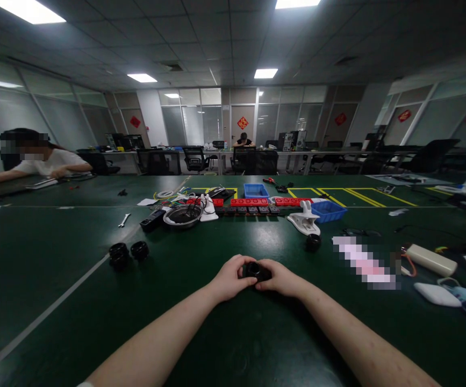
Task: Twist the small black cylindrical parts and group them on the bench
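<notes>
Both hands meet around a black ring-shaped part (252,270) just above or on the green table; its top shows a round hole. My left hand (233,278) curls its fingers and thumb about the left side of the part. From the right, my right hand (279,278) grips the same part, its fingertips close to the left thumb. Farther left on the table sit similar black round parts (139,250), two of them stacked or pressed together (119,256). Another black round part (313,243) lies to the right, by a white clamp-like stand (305,219).
Red power strips (249,202) run across the middle, with a metal bowl (183,216), cables and blue bins (328,211) around them. A wrench (124,220) lies left. A beige power bank (431,260) and a white case (437,294) lie right. Another person (51,161) sits at far left.
</notes>
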A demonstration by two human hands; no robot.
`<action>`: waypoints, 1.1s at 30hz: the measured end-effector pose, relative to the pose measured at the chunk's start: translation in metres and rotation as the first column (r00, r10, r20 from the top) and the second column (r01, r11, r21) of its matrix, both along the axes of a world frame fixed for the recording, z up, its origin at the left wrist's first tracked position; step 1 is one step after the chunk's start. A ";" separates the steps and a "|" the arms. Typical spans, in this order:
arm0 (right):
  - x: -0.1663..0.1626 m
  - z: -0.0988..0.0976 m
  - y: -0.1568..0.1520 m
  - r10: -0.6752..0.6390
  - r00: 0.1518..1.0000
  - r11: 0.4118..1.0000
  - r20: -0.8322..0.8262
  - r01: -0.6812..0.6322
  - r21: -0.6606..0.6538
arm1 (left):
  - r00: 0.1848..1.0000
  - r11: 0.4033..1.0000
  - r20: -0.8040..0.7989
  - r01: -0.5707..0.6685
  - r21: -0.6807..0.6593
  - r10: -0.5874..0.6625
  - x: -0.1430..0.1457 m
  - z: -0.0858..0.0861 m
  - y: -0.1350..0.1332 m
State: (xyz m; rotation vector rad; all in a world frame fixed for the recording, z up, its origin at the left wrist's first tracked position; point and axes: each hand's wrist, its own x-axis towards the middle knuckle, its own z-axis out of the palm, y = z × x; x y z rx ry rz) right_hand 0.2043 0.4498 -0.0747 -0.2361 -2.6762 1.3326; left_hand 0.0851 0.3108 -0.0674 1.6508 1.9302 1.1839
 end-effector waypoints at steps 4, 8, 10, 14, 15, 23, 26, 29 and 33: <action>0.001 0.004 0.000 0.016 1.000 1.000 0.003 -0.016 -0.022 | 0.999 1.000 0.018 0.026 -0.011 -0.026 -0.004 -0.001 0.001; 0.000 0.005 -0.001 0.012 1.000 1.000 0.014 -0.012 -0.014 | 1.000 1.000 0.011 0.028 -0.007 -0.028 -0.004 -0.002 0.001; 0.000 0.005 -0.001 0.007 1.000 1.000 0.016 -0.007 -0.005 | 1.000 1.000 -0.002 0.024 0.003 -0.024 -0.003 -0.002 0.001; 0.000 0.005 -0.001 -0.019 0.999 1.000 0.033 0.019 0.023 | 0.999 1.000 -0.028 -0.017 -0.011 0.016 0.000 -0.002 0.001; 0.000 0.005 -0.002 -0.033 0.999 0.999 0.038 0.031 0.040 | 0.999 0.999 -0.033 -0.031 -0.017 0.030 0.001 -0.002 0.001; -0.006 -0.006 -0.020 -0.334 0.942 0.871 0.007 0.306 0.383 | 0.982 0.983 -0.055 -0.182 -0.006 0.181 0.017 -0.003 0.001; -0.008 -0.005 -0.029 -0.413 0.911 0.790 -0.017 0.368 0.491 | 0.965 0.968 -0.077 -0.250 0.023 0.251 0.022 -0.003 0.001; -0.008 -0.005 -0.029 -0.401 0.916 0.794 -0.020 0.358 0.491 | 0.965 0.970 -0.097 -0.241 0.024 0.243 0.021 -0.002 0.000; -0.004 -0.007 -0.015 -0.207 0.976 0.917 -0.062 0.216 0.334 | 0.986 0.992 -0.114 -0.123 -0.015 0.120 0.011 0.000 0.001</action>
